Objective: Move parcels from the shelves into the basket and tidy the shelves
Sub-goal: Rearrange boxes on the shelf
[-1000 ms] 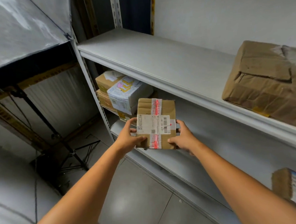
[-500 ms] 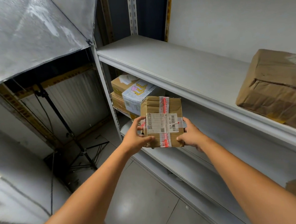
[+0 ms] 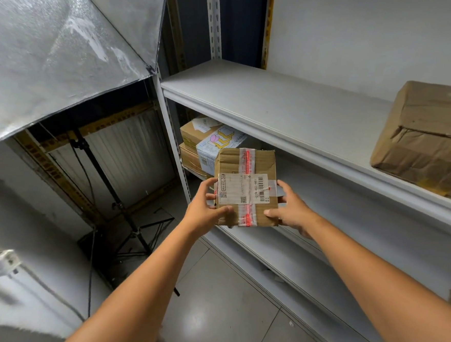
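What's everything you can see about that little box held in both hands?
The small parcel is a creased brown cardboard box. Red-printed clear tape runs down its face, crossed by a white label with a barcode. It is held in the air before the shelves, labelled face toward the camera. The left hand grips its left edge, the right hand its right edge, thumbs on the front.

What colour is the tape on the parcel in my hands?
Whitish tape with red print, over the brown cardboard parcel; the head view shows it best.
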The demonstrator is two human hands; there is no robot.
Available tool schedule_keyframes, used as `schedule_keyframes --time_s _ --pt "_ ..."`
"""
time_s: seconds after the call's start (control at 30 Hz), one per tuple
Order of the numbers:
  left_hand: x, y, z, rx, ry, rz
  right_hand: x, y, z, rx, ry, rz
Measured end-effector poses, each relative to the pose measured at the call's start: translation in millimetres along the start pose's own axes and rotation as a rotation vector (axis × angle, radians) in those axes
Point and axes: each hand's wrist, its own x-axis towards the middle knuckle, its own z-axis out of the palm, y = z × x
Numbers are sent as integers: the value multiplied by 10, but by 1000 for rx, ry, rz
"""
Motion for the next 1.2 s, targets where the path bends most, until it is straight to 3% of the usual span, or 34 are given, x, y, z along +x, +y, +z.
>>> schedule_keyframes --time_s 0.27,0.57,0.97,1.2 --pt "116 23 -29 -146 -14 -34 -78 67 123 -79 135 -213" --pt "204 -99 61 -331 -127 -144 -288 140 152 -362 251 -366" --pt "179 -238 142 -404 -200 -204 -398 228 145 -395 243 -321" --pt "186 -280 364 -357 -256 -213 -437 449 -19 -265 234 -219"
